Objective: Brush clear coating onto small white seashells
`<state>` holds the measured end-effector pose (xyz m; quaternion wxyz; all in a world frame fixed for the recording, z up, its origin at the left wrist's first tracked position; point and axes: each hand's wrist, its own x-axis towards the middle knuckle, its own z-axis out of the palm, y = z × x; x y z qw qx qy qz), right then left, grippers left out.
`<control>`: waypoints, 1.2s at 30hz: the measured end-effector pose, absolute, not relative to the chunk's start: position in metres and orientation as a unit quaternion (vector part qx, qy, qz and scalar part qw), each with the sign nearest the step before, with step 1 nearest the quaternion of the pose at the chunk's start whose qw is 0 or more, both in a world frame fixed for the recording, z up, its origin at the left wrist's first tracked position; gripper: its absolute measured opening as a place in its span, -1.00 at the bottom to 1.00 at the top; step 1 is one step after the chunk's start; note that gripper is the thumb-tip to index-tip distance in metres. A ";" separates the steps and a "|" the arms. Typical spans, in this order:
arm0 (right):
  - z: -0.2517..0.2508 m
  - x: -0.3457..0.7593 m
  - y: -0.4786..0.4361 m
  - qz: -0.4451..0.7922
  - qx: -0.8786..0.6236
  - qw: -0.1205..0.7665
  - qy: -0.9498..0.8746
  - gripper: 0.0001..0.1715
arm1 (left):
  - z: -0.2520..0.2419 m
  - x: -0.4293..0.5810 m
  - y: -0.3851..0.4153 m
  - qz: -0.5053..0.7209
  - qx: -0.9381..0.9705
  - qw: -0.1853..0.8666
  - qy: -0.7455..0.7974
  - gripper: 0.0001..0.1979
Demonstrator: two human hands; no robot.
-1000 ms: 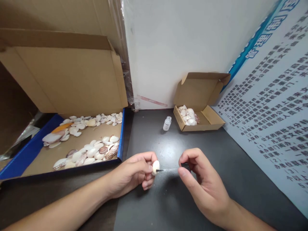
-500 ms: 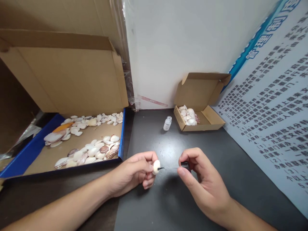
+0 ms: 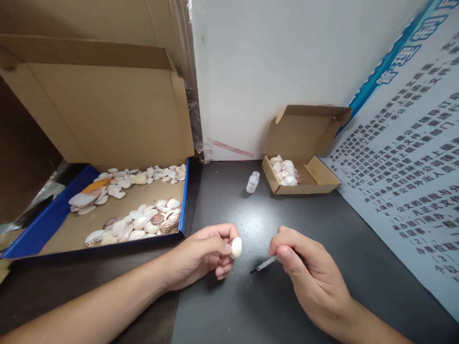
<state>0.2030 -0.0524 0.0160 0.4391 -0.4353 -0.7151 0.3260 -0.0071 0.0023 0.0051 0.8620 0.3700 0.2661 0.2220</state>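
My left hand (image 3: pixel 206 255) pinches a small white ribbed shell (image 3: pixel 236 248) between thumb and fingers, just above the dark table (image 3: pixel 251 306). My right hand (image 3: pixel 304 272) grips a thin brush applicator (image 3: pixel 263 264) by its cap. The brush tip points down and to the left, a short gap away from the shell. A small clear bottle (image 3: pixel 253 182) stands open on the table farther back.
A large blue-edged cardboard box (image 3: pixel 50 215) on the left holds several shells (image 3: pixel 139 222). A small cardboard box (image 3: pixel 315 179) at the back right holds more shells (image 3: pixel 284 171). A printed poster (image 3: pixel 412 157) leans along the right side. A white wall closes the back.
The brush tip touched the shell before. My right hand has now drawn the brush away and tilted its tip downward. The left hand still holds the shell, turned slightly.
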 end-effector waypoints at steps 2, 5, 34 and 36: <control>0.016 0.203 -0.053 0.319 -0.431 0.445 -0.717 -0.76 | 0.005 -0.007 0.002 0.222 0.370 0.862 0.265 -0.89; 0.015 0.204 -0.054 0.325 -0.442 0.447 -0.707 -0.78 | 0.006 -0.006 0.002 0.223 0.371 0.861 0.265 -0.90; 0.017 0.200 -0.054 0.295 -0.469 0.438 -0.708 -0.84 | 0.004 -0.008 0.003 0.223 0.378 0.862 0.252 -0.84; 0.018 0.199 -0.054 0.293 -0.472 0.437 -0.708 -0.84 | 0.003 -0.008 0.003 0.222 0.380 0.862 0.251 -0.85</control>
